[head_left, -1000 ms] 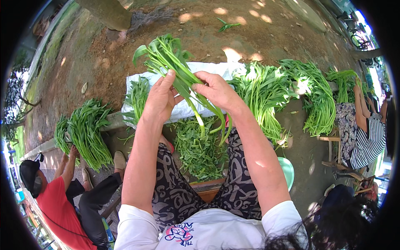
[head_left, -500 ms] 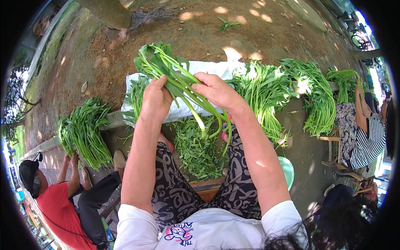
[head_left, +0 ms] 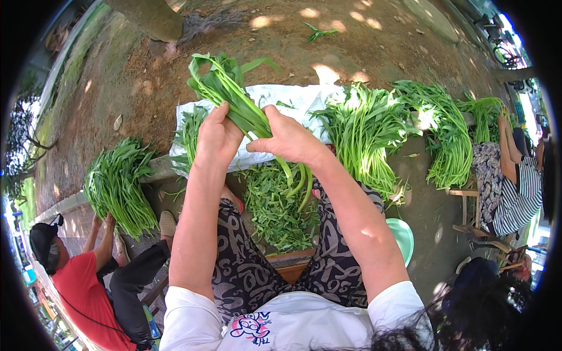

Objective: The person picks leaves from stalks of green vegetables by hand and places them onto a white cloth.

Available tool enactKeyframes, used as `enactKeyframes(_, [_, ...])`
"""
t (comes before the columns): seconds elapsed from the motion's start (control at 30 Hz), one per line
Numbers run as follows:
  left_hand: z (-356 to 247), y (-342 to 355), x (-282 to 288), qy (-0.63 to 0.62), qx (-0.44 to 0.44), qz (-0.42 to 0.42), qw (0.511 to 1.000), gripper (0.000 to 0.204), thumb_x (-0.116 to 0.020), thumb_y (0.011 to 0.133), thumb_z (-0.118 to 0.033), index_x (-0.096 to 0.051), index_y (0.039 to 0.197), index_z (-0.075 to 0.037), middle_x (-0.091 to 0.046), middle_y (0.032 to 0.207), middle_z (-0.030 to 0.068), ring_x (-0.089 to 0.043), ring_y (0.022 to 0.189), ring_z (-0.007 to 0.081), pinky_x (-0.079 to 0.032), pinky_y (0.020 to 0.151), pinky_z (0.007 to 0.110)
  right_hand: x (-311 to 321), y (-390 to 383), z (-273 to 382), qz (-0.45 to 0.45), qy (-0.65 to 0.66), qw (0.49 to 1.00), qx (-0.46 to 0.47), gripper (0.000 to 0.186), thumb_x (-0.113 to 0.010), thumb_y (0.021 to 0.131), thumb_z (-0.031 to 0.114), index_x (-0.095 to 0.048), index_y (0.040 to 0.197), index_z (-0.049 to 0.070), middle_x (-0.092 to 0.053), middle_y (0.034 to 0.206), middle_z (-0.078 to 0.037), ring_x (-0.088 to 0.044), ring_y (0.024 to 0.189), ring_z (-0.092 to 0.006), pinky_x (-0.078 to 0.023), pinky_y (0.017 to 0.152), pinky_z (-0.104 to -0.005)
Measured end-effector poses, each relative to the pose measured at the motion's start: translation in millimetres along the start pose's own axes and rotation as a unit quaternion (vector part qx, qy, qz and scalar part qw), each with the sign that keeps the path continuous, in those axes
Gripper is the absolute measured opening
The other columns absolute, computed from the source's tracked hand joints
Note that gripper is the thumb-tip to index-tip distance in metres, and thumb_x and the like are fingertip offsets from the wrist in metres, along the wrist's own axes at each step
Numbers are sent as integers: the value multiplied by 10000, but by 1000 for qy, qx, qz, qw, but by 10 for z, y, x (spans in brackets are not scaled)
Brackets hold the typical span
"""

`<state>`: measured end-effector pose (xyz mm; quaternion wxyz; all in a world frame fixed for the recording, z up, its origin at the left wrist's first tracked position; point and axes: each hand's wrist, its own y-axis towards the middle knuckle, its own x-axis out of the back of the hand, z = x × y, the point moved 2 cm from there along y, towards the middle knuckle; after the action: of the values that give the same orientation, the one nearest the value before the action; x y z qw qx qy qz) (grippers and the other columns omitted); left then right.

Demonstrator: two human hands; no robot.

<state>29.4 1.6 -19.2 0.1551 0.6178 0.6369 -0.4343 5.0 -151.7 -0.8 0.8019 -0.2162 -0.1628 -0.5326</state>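
A small bunch of water spinach [head_left: 237,105] slants over the white sheet, leaves at the far left, stems hanging toward my knees. My left hand [head_left: 219,131] is closed round its middle, thumb on top. Lower down, my right hand [head_left: 293,136] is round the stems, with thumb and forefinger apart and the other fingertips hidden behind. Below, between my feet, lies a heap of torn leaves and stems [head_left: 275,210]. A large water spinach pile [head_left: 366,137] lies to the right of my hands, and a smaller one [head_left: 190,137] to the left, partly on the white sheet [head_left: 281,93].
On the left, a person in red [head_left: 96,298] handles another green pile [head_left: 123,187]. Another pile [head_left: 439,140] lies farther right, near a person in a striped top [head_left: 518,205]. A pale green basin [head_left: 401,240] stands beside my right knee. A tree trunk [head_left: 146,17] rises at the far left.
My right hand has shifted slightly left and down along the stems, its thumb spreading from the forefinger. The bunch looks more gathered. At left, the person's pile has shifted slightly right.
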Motion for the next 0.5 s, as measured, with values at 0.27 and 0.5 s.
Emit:
enactKeyframes(0.27, [6, -52, -35, 77, -22, 26, 996, 391, -374, 1002, -290, -441, 1244, 10, -532, 1202, 144, -522, 1084, 263, -410, 955, 418, -2, 33, 63, -22, -1, 999, -24, 430, -714, 710, 244, -519, 968, -38, -627, 897, -219, -620, 867, -336, -475, 760, -397])
enactKeyframes(0.5, [177, -148, -108, 181, 45, 56, 981, 444, -573, 916, -376, -533, 1178, -20, -594, 1128, 80, -547, 1010, 176, -436, 878, 352, 24, 29, 74, -44, -64, 997, -27, 434, -660, 741, 220, -489, 1016, -69, -637, 878, -251, -622, 873, -389, -489, 769, -446])
